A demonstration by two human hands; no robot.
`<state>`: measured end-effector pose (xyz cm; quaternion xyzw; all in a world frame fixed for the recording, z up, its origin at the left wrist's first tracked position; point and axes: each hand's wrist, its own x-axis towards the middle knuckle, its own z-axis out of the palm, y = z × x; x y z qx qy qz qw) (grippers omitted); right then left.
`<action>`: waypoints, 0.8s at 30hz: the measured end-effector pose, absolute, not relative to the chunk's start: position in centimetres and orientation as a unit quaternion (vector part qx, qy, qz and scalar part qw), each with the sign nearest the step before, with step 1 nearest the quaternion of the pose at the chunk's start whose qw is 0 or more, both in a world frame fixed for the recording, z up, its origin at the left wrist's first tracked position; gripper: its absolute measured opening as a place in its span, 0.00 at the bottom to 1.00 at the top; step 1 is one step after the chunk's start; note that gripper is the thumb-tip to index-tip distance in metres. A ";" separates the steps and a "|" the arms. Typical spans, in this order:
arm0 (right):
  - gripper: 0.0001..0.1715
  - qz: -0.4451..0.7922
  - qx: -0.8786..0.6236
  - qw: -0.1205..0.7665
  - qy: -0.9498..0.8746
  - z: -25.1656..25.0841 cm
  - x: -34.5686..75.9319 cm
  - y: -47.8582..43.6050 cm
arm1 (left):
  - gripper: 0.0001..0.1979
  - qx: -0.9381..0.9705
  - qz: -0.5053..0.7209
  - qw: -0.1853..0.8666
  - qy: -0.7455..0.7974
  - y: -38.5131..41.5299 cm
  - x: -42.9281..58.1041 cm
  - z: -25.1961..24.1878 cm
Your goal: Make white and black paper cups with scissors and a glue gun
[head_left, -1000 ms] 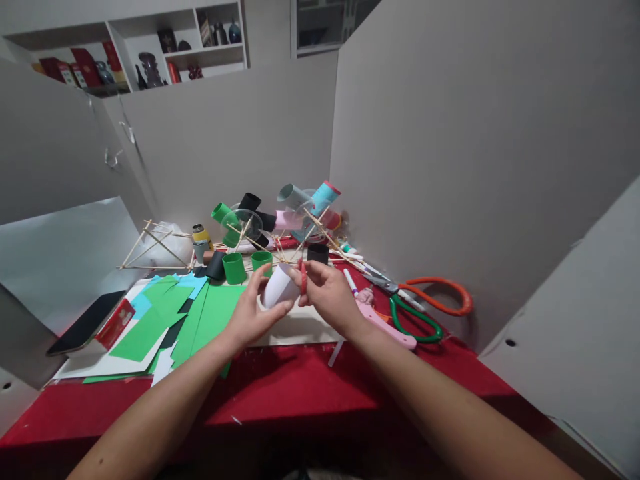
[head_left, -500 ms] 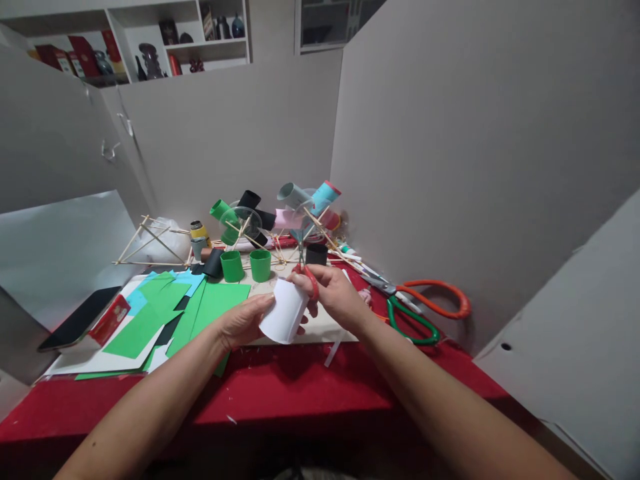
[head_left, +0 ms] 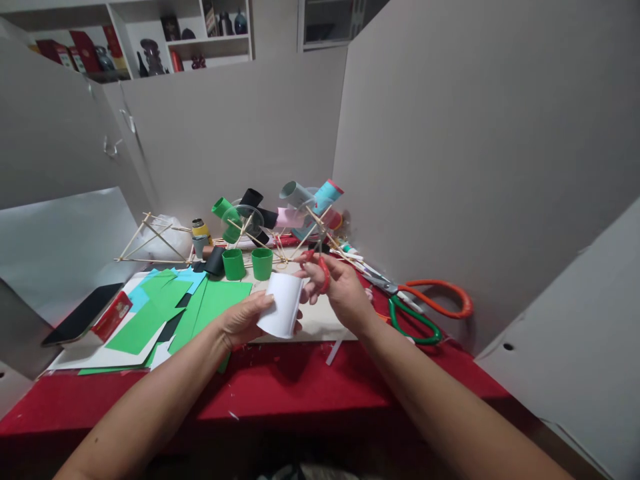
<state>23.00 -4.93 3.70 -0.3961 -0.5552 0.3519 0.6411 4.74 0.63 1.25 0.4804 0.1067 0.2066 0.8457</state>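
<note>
My left hand (head_left: 245, 319) is closed around a white paper cup (head_left: 281, 305), thumb on its near side and fingertips showing at its right edge. The cup tilts a little, its wider end toward me. Just right of it, my right hand (head_left: 340, 287) grips small scissors with red handles (head_left: 324, 270), their blades pointing up and away from me. The scissors are apart from the cup. Beyond the cup stand two green paper cups (head_left: 262, 264), and a black paper tube (head_left: 215, 261) lies beside them.
Green paper sheets (head_left: 215, 307) lie at left near a dark phone (head_left: 83, 313). Behind are two wheel models with coloured paper cups (head_left: 245, 219) on stick frames. Large scissors with orange and green handles (head_left: 415, 327) lie at right on the red cloth (head_left: 300, 380). Grey panels (head_left: 450, 167) enclose the table.
My right hand and the scissors have moved right, away from the cup's rim. The white cup has shifted slightly left and stands more upright in my left hand.
</note>
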 end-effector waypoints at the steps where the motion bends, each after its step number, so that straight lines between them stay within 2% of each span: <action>1: 0.29 0.340 -0.397 0.653 -0.549 3.7 23.2 -4.9 | 0.37 0.468 0.216 0.849 0.111 0.6 4.7 1.5; 5: 0.26 0.289 -0.410 0.677 -0.539 3.3 24.1 -4.7 | 0.37 0.433 0.241 0.859 0.127 0.9 4.2 2.2; 8: 0.24 0.260 -0.427 0.662 -0.559 2.8 24.3 -4.9 | 0.37 0.401 0.270 0.867 0.120 1.1 4.0 2.5; 15: 0.18 0.171 -0.463 0.544 -0.679 1.7 23.8 -6.1 | 0.27 0.322 0.325 0.876 0.151 0.6 4.1 3.7; 24: 0.14 0.020 -0.497 0.405 -0.767 0.6 23.3 -6.6 | 0.26 0.260 0.378 0.862 0.216 0.1 4.3 4.7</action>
